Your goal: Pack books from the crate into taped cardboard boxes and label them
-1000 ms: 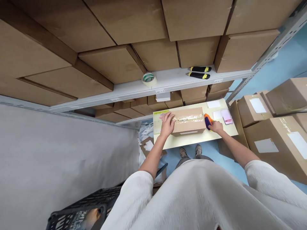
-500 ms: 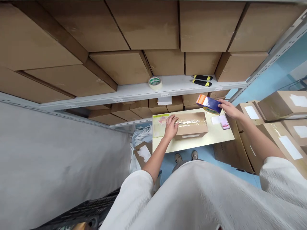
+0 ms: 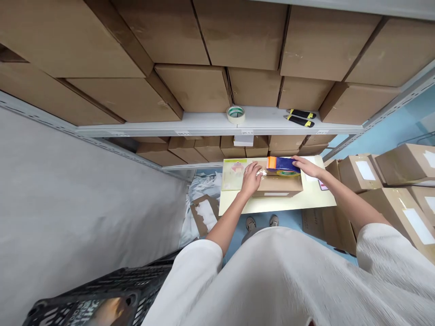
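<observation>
A closed cardboard box (image 3: pixel 278 186) lies lengthwise on the pale yellow table, a white label on its near side. Clear tape runs along its top seam. My left hand (image 3: pixel 251 179) rests on the box's left end, fingers spread over the cardboard beside the shiny tape. In my right hand (image 3: pixel 306 166) is a blue and orange tape dispenser (image 3: pixel 283 164), gripped at its right end. The dispenser is over the top of the box, its orange end toward my left hand. Whether it touches the box I cannot tell.
A shelf with stacked cartons (image 3: pixel 193 88) stands ahead, holding a masking tape roll (image 3: pixel 236 115) and two utility knives (image 3: pixel 301 117). Labelled boxes (image 3: pixel 397 208) fill the right side. The table (image 3: pixel 272 206) bears a printed sheet (image 3: pixel 234 176). A black crate (image 3: pixel 129 283) sits lower left.
My right hand has brought the tape dispenser leftward from beyond the box's right end to over its top. My left hand stays on the box's left end. The view has shifted.
</observation>
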Available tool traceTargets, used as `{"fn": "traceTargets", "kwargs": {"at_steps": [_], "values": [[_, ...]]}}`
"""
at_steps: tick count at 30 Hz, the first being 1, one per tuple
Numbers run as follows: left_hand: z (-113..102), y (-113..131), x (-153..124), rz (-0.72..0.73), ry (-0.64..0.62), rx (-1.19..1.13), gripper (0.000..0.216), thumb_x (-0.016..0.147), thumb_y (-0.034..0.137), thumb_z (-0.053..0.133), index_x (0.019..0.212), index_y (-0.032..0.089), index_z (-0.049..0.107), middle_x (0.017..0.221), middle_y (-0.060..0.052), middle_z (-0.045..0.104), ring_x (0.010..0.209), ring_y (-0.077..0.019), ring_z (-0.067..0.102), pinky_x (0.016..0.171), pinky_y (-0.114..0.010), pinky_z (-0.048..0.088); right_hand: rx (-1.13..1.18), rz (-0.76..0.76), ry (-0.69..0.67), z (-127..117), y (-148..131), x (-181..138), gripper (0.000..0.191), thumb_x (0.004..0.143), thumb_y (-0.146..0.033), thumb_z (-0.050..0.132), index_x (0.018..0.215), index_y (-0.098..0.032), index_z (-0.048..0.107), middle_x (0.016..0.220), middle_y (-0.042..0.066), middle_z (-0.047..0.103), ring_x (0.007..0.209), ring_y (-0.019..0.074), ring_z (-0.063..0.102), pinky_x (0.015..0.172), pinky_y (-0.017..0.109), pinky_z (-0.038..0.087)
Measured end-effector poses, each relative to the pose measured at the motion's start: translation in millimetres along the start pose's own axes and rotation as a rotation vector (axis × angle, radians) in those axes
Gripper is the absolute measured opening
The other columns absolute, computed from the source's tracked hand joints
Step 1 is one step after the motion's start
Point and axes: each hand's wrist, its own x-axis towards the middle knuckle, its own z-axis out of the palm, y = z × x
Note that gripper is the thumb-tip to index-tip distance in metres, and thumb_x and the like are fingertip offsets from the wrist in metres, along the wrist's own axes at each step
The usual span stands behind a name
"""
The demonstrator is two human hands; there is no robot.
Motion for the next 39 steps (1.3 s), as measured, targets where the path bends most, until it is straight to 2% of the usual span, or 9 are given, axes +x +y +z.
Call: {"fn": "traceTargets", "kwargs": {"at_steps": [2, 5, 13, 21, 23, 25, 29, 33, 39], "values": [[0.3, -0.3, 0.1, 0.002, -0.002, 0.001, 0.03, 0.104, 0.027, 0.057, 0.131, 0.022, 0.07, 0.158, -0.016, 0.059, 0.151, -0.036, 0.05, 0.127, -0.059, 0.043, -0.043, 0.01, -0.016, 0.9, -2.4, -3.4, 0.047, 0.086, -0.051, 0.075, 0.122, -0.022, 0.067, 0.114, 0.008, 0.076, 0.104, 0.0285, 0.069, 0.094, 0.037, 0.055], [0.0, 0.5, 0.3, 0.002, -0.007, 0.0, 0.03, 0.105, 0.028, 0.056, 0.131, 0.022, 0.07, 0.159, -0.017, 0.058, 0.152, -0.0359, 0.049, 0.126, -0.059, 0.043, -0.133, 0.0, 0.01, 3.0, -3.6, -6.6, 0.055, 0.074, -0.045, 0.088, 0.118, -0.021, 0.064, 0.11, 0.007, 0.075, 0.095, 0.0261, 0.069, 0.086, 0.034, 0.055], [-1.6, 2.6, -0.3, -0.016, 0.0, -0.016, 0.029, 0.107, 0.032, 0.056, 0.13, 0.023, 0.071, 0.159, -0.017, 0.059, 0.152, -0.0357, 0.05, 0.125, -0.059, 0.045, -0.083, -0.051, -0.017, 3.8, 2.6, -10.8, 0.041, 0.072, -0.038, 0.081, 0.105, -0.022, 0.063, 0.099, 0.003, 0.073, 0.087, 0.0226, 0.066, 0.075, 0.031, 0.054], [-18.1, 20.4, 4.0, -0.086, 0.016, -0.031, 0.025, 0.108, 0.03, 0.055, 0.124, 0.025, 0.074, 0.153, -0.013, 0.067, 0.151, -0.0353, 0.052, 0.127, -0.061, 0.038, -0.005, -0.033, 0.002, 3.3, 22.5, -14.3, 0.043, 0.067, -0.031, 0.078, 0.107, -0.021, 0.063, 0.098, 0.002, 0.071, 0.088, 0.0226, 0.065, 0.074, 0.031, 0.054], [-24.2, 32.9, 9.0, -0.117, 0.034, -0.12, 0.025, 0.107, 0.03, 0.058, 0.125, 0.025, 0.074, 0.147, -0.013, 0.071, 0.143, -0.0343, 0.06, 0.123, -0.058, 0.044, -0.005, -0.041, 0.013, 3.4, 25.8, -15.3, 0.044, 0.066, -0.03, 0.078, 0.107, -0.021, 0.064, 0.098, 0.002, 0.071, 0.089, 0.023, 0.065, 0.075, 0.031, 0.054], [-27.5, 45.9, 15.7, -0.189, -0.008, -0.316, 0.027, 0.106, 0.03, 0.059, 0.128, 0.024, 0.072, 0.131, -0.012, 0.077, 0.122, -0.0292, 0.072, 0.111, -0.05, 0.055, -0.001, -0.053, 0.016, 3.7, 27.1, -15.9, 0.045, 0.066, -0.03, 0.078, 0.108, -0.021, 0.064, 0.099, 0.002, 0.071, 0.09, 0.0232, 0.066, 0.077, 0.031, 0.054], [-27.1, 66.4, 29.5, -0.45, -0.137, -0.71, 0.024, 0.103, 0.031, 0.065, 0.124, 0.02, 0.069, 0.105, -0.009, 0.083, 0.088, -0.02, 0.079, 0.086, -0.036, 0.061, 0.004, -0.076, 0.012, 4.2, 25.9, -16.4, 0.044, 0.066, -0.031, 0.076, 0.107, -0.021, 0.063, 0.098, 0.002, 0.07, 0.089, 0.0224, 0.065, 0.078, 0.031, 0.053], [-28.4, 80.1, 37.3, -0.605, -0.177, -0.884, 0.023, 0.097, 0.032, 0.078, 0.113, 0.019, 0.069, 0.097, -0.01, 0.083, 0.082, -0.0188, 0.08, 0.071, -0.029, 0.058, 0.001, -0.073, 0.015, 4.5, 23.1, -16.9, 0.043, 0.065, -0.031, 0.076, 0.105, -0.022, 0.062, 0.097, 0.002, 0.069, 0.088, 0.0221, 0.064, 0.078, 0.031, 0.053], [-35.8, 91.1, 41.7, -0.653, -0.206, -0.957, 0.037, 0.081, 0.016, 0.089, 0.109, 0.019, 0.064, 0.079, -0.002, 0.078, 0.069, -0.0159, 0.075, 0.069, -0.029, 0.059, -0.026, -0.072, 0.004, 3.8, 17.5, -19.1, 0.044, 0.065, -0.031, 0.076, 0.105, -0.021, 0.062, 0.098, 0.002, 0.07, 0.087, 0.0215, 0.064, 0.078, 0.031, 0.054]]}}
